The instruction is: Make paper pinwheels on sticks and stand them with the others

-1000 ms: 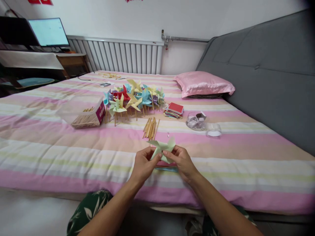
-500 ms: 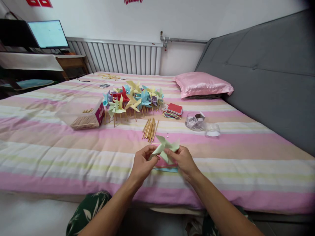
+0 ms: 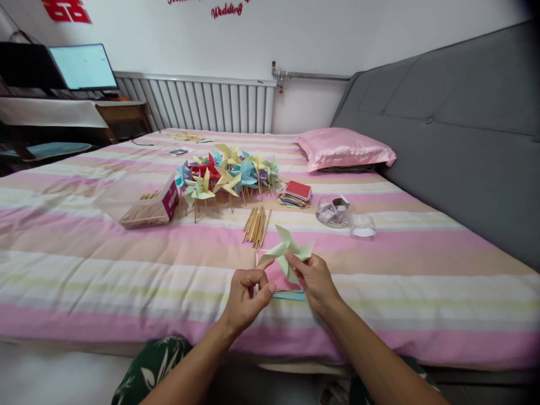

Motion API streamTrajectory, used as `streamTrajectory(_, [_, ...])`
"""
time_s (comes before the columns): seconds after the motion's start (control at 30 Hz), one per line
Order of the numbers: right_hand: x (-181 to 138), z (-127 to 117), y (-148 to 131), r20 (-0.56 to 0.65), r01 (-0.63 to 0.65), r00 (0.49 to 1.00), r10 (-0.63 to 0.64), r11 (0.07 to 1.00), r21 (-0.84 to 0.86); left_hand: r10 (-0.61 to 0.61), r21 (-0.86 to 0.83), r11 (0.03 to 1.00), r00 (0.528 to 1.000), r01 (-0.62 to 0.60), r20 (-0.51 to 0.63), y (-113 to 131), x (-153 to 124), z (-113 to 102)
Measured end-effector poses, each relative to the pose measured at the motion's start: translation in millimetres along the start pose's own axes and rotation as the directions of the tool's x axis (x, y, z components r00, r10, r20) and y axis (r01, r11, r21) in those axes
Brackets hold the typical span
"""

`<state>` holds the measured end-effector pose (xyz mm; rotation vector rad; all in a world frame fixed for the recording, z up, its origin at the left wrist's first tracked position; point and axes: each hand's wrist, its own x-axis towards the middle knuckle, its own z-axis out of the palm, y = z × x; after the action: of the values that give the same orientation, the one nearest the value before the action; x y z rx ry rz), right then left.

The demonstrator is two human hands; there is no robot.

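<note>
A pale green paper pinwheel (image 3: 287, 250) is held above the bed's near side, its folded blades spread out. My right hand (image 3: 316, 279) is closed on it, the thumb pressing near its centre. Just to the left, my left hand (image 3: 248, 292) has its index finger stretched toward a lower blade, thumb apart and other fingers curled; whether the fingertip touches the paper I cannot tell. Nothing shows in that hand. Beneath both hands lies a stack of square paper sheets (image 3: 278, 275), pink on top with a blue edge showing. A bundle of thin wooden sticks (image 3: 255, 226) lies just beyond.
Finished pinwheels (image 3: 228, 174) on sticks stand grouped mid-bed. Left of them is a clear plastic box (image 3: 143, 208) of sticks. Rightward lie stacked coloured squares (image 3: 296, 194), a clear tub (image 3: 332, 211) with small packets, and a clear round container (image 3: 363, 226). A pink pillow (image 3: 346, 147) lies behind.
My left hand has let go of the pinwheel and drawn slightly down, its index finger extended. My right hand keeps hold, and the pinwheel has shifted slightly up and right.
</note>
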<state>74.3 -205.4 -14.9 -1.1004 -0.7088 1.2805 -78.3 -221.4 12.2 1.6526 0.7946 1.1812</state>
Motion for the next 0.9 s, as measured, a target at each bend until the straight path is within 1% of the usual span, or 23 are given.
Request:
streamTrajectory(0.17, [-7, 6, -4, 0.093, -0.002, 0.996, 0.002, 1.000, -0.006, 0.033, -0.039, 0.999, 0.999, -0.033, -0.016, -2, -2, 0])
streamTrajectory(0.27, [-11, 9, -7, 0.143, 0.015, 0.990, -0.011, 1.000, -0.028, 0.054, -0.063, 0.997, 0.999, -0.053, 0.005, -3, -4, -1])
streamTrajectory(0.4, [-13, 10, -7, 0.192, 0.015, 0.981, -0.008, 0.999, -0.034, 0.040, -0.070, 0.997, 0.999, -0.039, 0.012, -4, -5, 0])
streamTrajectory(0.5, [-12, 10, -5, 0.174, 0.025, 0.985, -0.017, 0.999, -0.044, 0.013, -0.080, 0.997, 1.000, -0.012, 0.010, -6, -5, 0])
streamTrajectory(0.6, [-11, 9, -5, 0.156, 0.030, 0.988, -0.021, 0.998, -0.052, 0.011, -0.080, 0.997, 1.000, -0.010, 0.010, -6, -5, 0])
streamTrajectory(0.73, [-5, 3, -11, 0.104, 0.042, 0.994, -0.039, 0.999, -0.029, 0.032, -0.007, 0.999, 0.999, -0.031, 0.008, -1, -4, 2])
streamTrajectory(0.8, [1, -4, -17, 0.041, 0.054, 0.998, -0.053, 0.998, -0.020, 0.052, 0.052, 0.997, 0.998, -0.049, -0.045, 2, -3, 2])
streamTrajectory(0.83, [4, -7, -20, -0.001, 0.050, 0.999, -0.050, 0.999, -0.019, 0.048, 0.090, 0.995, 0.994, -0.040, -0.096, 3, -1, 1])
streamTrajectory(0.9, [10, -15, -25, -0.063, 0.050, 0.997, -0.050, 0.999, 0.001, 0.007, 0.173, 0.984, 0.970, 0.036, -0.242, 0, 4, -5])
